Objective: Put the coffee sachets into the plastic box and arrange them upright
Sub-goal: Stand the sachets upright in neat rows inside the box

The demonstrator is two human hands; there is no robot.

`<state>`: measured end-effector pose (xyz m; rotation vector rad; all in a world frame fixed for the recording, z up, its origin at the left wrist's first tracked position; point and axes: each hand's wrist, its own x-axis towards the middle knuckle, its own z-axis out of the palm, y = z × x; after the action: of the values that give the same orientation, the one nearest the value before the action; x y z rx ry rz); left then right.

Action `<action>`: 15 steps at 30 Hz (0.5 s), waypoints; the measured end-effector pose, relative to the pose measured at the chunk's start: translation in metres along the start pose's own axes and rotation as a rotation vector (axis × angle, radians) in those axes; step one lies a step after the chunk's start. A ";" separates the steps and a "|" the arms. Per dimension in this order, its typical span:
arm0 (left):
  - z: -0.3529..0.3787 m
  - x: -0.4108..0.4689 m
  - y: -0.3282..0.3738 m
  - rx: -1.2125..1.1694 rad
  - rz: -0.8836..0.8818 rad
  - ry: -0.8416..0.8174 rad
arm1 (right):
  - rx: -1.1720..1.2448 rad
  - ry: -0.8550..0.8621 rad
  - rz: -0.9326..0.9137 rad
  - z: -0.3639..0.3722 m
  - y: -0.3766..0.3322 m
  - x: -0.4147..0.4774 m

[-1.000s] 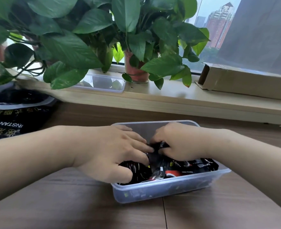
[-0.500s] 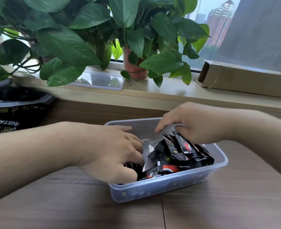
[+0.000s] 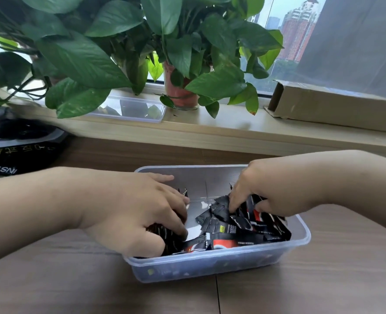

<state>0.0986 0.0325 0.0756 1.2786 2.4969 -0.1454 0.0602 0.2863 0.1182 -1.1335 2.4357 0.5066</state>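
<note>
A clear plastic box (image 3: 300, 242) stands on the wooden table in front of me. Inside lie several black and red coffee sachets (image 3: 239, 225), some leaning, some flat. My left hand (image 3: 128, 211) is in the box's left end, its fingers curled round a bunch of sachets (image 3: 167, 236) that is mostly hidden under the hand. My right hand (image 3: 269, 189) reaches in from the right, fingers pinching the tops of the leaning sachets at the right side. The far middle of the box floor shows bare.
A black coffee bag (image 3: 17, 157) with white lettering lies at the left. On the window sill stand leafy potted plants (image 3: 180, 87), a clear plastic lid (image 3: 133, 109) and a long cardboard box (image 3: 332, 107). Bare wooden table (image 3: 74, 286) surrounds the box.
My hands have drawn apart from the box's middle. The right hand rose, then came back down onto the right-hand sachets. The left hand stayed on its bunch at the left end.
</note>
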 end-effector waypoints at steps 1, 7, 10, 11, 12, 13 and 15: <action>0.001 -0.001 -0.001 0.000 0.013 -0.001 | 0.007 -0.002 -0.027 0.002 -0.001 0.001; 0.002 -0.007 -0.001 0.010 0.042 -0.001 | -0.051 -0.026 -0.068 0.007 -0.002 0.005; 0.000 -0.006 0.004 0.004 0.027 0.004 | -0.083 -0.017 -0.110 0.002 -0.004 0.010; -0.002 -0.005 0.006 0.005 0.011 0.000 | -0.087 -0.008 -0.115 0.001 -0.004 0.010; -0.005 -0.003 0.009 0.008 -0.003 -0.002 | -0.097 0.002 -0.108 0.001 -0.004 0.010; -0.008 -0.001 0.012 0.016 -0.009 -0.001 | -0.101 0.006 -0.081 0.000 -0.005 0.009; -0.013 0.006 0.017 0.056 -0.020 0.015 | -0.093 0.019 -0.070 -0.002 -0.007 0.005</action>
<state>0.1059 0.0500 0.0870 1.2809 2.5357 -0.2128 0.0623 0.2774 0.1160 -1.2621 2.4011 0.5958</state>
